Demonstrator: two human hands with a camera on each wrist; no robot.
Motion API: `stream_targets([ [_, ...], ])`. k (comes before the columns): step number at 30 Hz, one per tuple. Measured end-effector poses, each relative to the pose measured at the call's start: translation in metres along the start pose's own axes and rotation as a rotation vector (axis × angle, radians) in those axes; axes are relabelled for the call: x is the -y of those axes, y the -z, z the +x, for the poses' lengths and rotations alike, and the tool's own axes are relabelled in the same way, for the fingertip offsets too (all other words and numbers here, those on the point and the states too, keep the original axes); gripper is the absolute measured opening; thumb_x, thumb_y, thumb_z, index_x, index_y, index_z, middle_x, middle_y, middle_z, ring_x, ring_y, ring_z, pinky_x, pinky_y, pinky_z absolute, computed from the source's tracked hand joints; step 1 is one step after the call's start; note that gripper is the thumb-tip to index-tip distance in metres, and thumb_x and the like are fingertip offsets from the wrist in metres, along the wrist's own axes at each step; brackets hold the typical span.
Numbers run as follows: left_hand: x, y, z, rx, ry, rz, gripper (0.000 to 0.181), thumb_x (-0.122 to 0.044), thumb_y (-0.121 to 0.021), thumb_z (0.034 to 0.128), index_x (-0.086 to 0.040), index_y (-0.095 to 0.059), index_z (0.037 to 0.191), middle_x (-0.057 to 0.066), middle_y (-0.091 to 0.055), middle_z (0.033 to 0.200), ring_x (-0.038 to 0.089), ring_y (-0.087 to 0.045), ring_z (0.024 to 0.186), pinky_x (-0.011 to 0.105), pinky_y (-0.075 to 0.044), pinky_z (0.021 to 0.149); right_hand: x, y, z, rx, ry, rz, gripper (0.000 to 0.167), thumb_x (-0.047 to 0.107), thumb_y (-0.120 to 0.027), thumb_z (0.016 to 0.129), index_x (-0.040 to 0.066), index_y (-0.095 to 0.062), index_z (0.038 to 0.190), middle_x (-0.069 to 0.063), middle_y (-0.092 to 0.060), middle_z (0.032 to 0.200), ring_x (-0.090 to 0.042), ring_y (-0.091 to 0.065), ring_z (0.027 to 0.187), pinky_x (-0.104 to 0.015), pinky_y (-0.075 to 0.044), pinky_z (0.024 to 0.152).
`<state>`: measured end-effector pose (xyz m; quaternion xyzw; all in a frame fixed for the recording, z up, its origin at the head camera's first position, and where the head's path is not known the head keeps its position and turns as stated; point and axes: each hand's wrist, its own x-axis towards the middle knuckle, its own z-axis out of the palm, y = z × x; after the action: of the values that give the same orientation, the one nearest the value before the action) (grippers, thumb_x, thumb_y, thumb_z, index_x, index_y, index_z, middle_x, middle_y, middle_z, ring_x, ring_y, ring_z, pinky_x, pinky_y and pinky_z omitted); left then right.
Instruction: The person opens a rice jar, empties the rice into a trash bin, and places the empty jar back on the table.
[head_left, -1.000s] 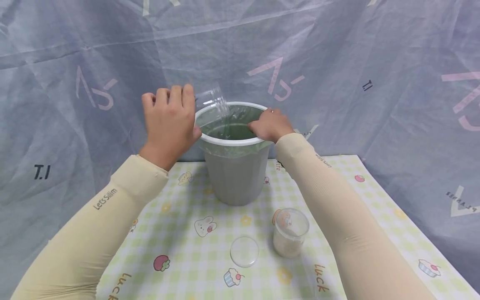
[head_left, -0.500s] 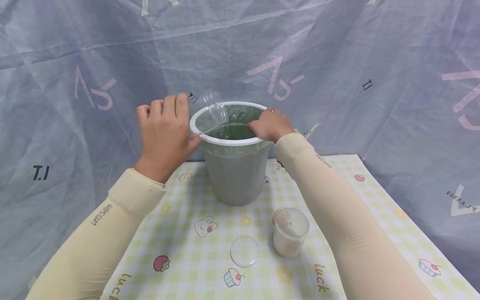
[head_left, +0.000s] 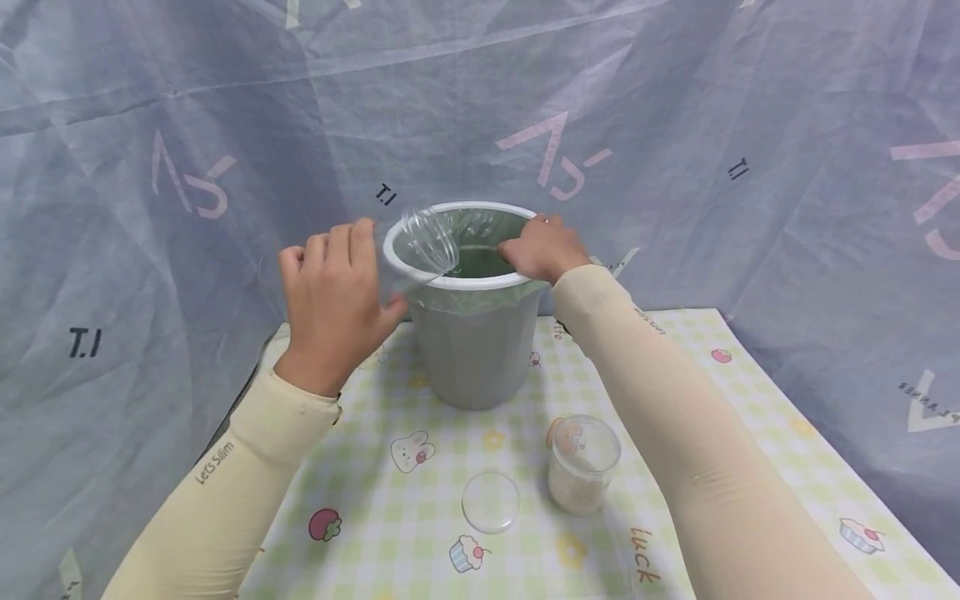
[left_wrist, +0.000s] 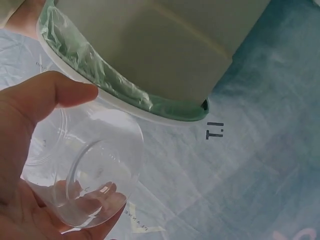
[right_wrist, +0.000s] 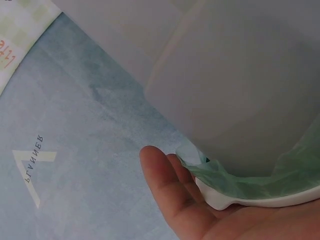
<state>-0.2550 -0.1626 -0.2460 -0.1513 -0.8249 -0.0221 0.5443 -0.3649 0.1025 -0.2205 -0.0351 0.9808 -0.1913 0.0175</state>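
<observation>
My left hand [head_left: 333, 304] curls its fingers round a clear plastic jar [head_left: 431, 242], tilted with its mouth over the left rim of a grey bin [head_left: 476, 354]. In the left wrist view the jar [left_wrist: 107, 165] looks see-through, with fingertips showing behind it. A green liner [head_left: 480, 300] folds over the bin's white rim. My right hand [head_left: 546, 250] grips the rim on the right, thumb inside; the right wrist view shows its fingers [right_wrist: 165, 185] outside, beside the liner [right_wrist: 240, 182].
On the checked tablecloth [head_left: 405, 517], a second clear jar [head_left: 581, 475] with pale contents stands in front of the bin. A round clear lid [head_left: 491, 502] lies to its left. Blue-grey cloth [head_left: 675, 150] hangs behind and at the sides.
My left hand has moved down with the jar, whose mouth has come lower over the bin's left rim. My right hand has stayed on the rim.
</observation>
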Motion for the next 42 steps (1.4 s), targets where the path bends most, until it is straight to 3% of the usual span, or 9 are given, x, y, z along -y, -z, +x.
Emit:
stream_targets([
  [8, -0.003, 0.0, -0.016, 0.03, 0.043, -0.071, 0.074, -0.024, -0.084, 0.0607, -0.001, -0.06, 0.127, 0.018, -0.068, 0.106, 0.041, -0.06, 0.087, 0.053, -0.038, 0.072, -0.003, 0.003, -0.002, 0.006, -0.01, 0.018, 0.092, 0.057, -0.041, 0.1, 0.0, -0.009, 0.164, -0.023, -0.008, 0.172, -0.048, -0.019, 0.155, -0.06, -0.027, 0.122],
  [17, -0.01, 0.005, -0.04, 0.156, 0.104, -0.18, 0.088, -0.039, -0.092, 0.0615, -0.002, -0.057, 0.133, 0.017, -0.069, 0.113, 0.038, -0.063, 0.095, 0.053, -0.039, 0.074, -0.004, 0.004, -0.003, 0.012, -0.026, 0.035, 0.09, 0.056, -0.041, 0.101, 0.001, -0.008, 0.165, -0.021, -0.006, 0.173, -0.045, -0.013, 0.157, -0.061, -0.024, 0.124],
  [30, -0.025, 0.008, -0.063, 0.305, 0.207, -0.378, 0.094, -0.043, -0.095, 0.062, -0.003, -0.054, 0.136, 0.012, -0.066, 0.111, 0.032, -0.063, 0.1, 0.054, -0.043, 0.083, -0.005, 0.003, -0.003, -0.006, -0.021, 0.017, 0.091, 0.056, -0.041, 0.101, 0.001, -0.008, 0.165, -0.021, -0.007, 0.172, -0.047, -0.014, 0.157, -0.061, -0.023, 0.124],
  [36, -0.029, 0.007, -0.08, 0.374, 0.273, -0.502, 0.094, -0.039, -0.096, 0.0633, -0.004, -0.052, 0.138, 0.011, -0.065, 0.117, 0.031, -0.064, 0.108, 0.055, -0.049, 0.092, -0.005, 0.003, -0.003, -0.016, -0.021, 0.017, 0.09, 0.056, -0.041, 0.101, 0.001, -0.009, 0.165, -0.021, -0.008, 0.172, -0.047, -0.015, 0.157, -0.061, -0.024, 0.123],
  [42, -0.034, 0.009, -0.099, 0.476, 0.39, -0.555, 0.096, -0.04, -0.095, 0.0671, -0.009, -0.048, 0.145, 0.009, -0.061, 0.13, 0.03, -0.061, 0.116, 0.053, -0.051, 0.094, -0.005, 0.002, -0.004, -0.025, -0.013, 0.012, 0.089, 0.055, -0.04, 0.101, 0.0, -0.011, 0.164, -0.021, -0.009, 0.172, -0.045, -0.015, 0.157, -0.06, -0.023, 0.124],
])
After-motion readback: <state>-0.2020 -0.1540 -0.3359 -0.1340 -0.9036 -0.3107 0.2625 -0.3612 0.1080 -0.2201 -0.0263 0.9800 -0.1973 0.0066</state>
